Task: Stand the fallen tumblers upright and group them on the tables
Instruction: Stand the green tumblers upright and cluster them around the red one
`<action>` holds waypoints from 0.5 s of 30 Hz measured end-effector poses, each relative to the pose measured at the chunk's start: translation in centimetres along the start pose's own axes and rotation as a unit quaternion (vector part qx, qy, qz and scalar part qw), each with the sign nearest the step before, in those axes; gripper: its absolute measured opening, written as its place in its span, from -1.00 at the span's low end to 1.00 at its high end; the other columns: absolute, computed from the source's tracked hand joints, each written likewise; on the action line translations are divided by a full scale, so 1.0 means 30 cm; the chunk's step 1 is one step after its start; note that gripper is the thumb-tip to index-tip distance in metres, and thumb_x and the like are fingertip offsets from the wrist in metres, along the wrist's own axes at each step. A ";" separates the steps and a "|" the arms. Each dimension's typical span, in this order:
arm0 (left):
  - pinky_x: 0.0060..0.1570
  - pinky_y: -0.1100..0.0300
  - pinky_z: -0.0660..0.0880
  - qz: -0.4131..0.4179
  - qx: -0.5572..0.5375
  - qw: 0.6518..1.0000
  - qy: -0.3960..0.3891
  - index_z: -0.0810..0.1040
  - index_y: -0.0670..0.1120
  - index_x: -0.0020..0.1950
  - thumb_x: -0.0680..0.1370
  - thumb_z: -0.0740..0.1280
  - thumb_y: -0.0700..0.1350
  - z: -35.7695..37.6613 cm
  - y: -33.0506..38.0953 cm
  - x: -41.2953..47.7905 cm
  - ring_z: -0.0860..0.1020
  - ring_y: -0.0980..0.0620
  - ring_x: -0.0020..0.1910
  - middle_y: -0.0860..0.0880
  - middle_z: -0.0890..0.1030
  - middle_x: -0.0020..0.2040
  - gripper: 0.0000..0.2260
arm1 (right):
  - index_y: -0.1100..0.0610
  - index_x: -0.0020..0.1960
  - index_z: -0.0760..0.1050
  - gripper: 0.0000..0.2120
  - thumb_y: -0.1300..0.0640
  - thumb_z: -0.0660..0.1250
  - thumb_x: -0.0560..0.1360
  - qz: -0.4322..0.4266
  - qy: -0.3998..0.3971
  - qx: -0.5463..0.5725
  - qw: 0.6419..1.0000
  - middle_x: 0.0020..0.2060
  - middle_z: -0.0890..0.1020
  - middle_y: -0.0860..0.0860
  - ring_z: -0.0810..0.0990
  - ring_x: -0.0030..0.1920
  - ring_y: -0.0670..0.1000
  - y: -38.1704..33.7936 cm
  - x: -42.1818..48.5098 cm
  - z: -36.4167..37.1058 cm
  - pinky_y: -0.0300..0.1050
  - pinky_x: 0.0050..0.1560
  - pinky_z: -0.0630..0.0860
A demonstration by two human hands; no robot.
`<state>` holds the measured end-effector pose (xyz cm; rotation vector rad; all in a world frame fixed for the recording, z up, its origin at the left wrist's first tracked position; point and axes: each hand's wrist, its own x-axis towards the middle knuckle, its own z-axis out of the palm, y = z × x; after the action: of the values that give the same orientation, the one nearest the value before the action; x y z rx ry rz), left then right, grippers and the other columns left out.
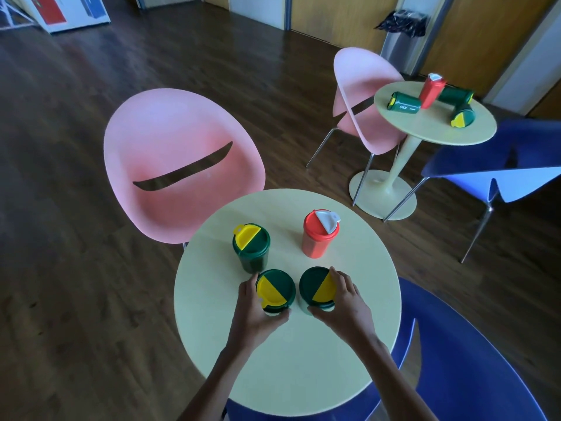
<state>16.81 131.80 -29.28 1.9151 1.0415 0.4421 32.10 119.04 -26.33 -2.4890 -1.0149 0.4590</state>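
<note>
Lower centre, near table [288,375]: left hand [255,311] grips one upright green tumbler [275,288]; right hand [346,302] grips another green tumbler [315,287]. Upper right: far table's tumblers [405,102] mostly lie fallen.

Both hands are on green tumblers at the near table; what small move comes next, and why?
Probably release both: the left hand grips the left green tumbler, the right hand the right green tumbler, both upright and close to the back green tumbler and red tumbler on the near table. Three fallen tumblers lie on the far table.
</note>
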 end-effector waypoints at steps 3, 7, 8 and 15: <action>-0.02 0.47 0.34 0.003 -0.001 1.000 -0.002 0.27 -0.03 0.40 0.19 0.58 0.03 -0.008 0.006 0.006 0.41 0.14 0.14 0.04 0.38 0.19 -0.14 | 0.07 0.49 0.12 -0.08 -0.19 0.48 0.29 0.019 0.003 0.012 1.000 0.37 0.35 -0.06 0.43 0.31 0.02 -0.003 -0.004 0.001 -0.06 0.05 0.52; 0.03 0.34 0.36 -0.009 -0.006 1.000 -0.002 0.28 -0.02 0.40 0.19 0.58 0.05 -0.002 0.029 0.013 0.41 0.17 0.11 0.04 0.40 0.17 -0.15 | 0.09 0.47 0.15 -0.08 -0.19 0.49 0.28 0.017 0.005 0.020 1.000 0.35 0.36 -0.03 0.44 0.30 0.04 -0.001 -0.002 0.003 -0.04 0.04 0.52; 0.03 0.34 0.36 -0.008 -0.007 1.000 -0.002 0.27 -0.02 0.40 0.20 0.58 0.04 0.001 0.032 0.012 0.40 0.17 0.11 0.04 0.39 0.16 -0.15 | 0.09 0.47 0.14 -0.08 -0.19 0.49 0.28 0.016 0.003 0.021 1.000 0.35 0.35 -0.03 0.43 0.30 0.04 0.001 -0.001 0.002 -0.04 0.04 0.53; 0.05 0.20 0.44 -0.025 0.022 0.999 -0.020 0.18 0.01 0.45 0.20 0.55 0.17 -0.006 0.035 0.012 0.40 0.08 0.24 0.04 0.36 0.27 -0.08 | -0.02 0.43 0.18 -0.16 -0.32 0.40 0.29 0.040 -0.009 0.048 0.998 0.33 0.34 -0.07 0.45 0.27 0.01 0.012 0.016 -0.025 -0.04 0.06 0.51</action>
<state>17.40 131.91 -28.35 1.9246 1.0773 0.3535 32.95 118.96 -25.94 -2.4506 -0.8823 0.5415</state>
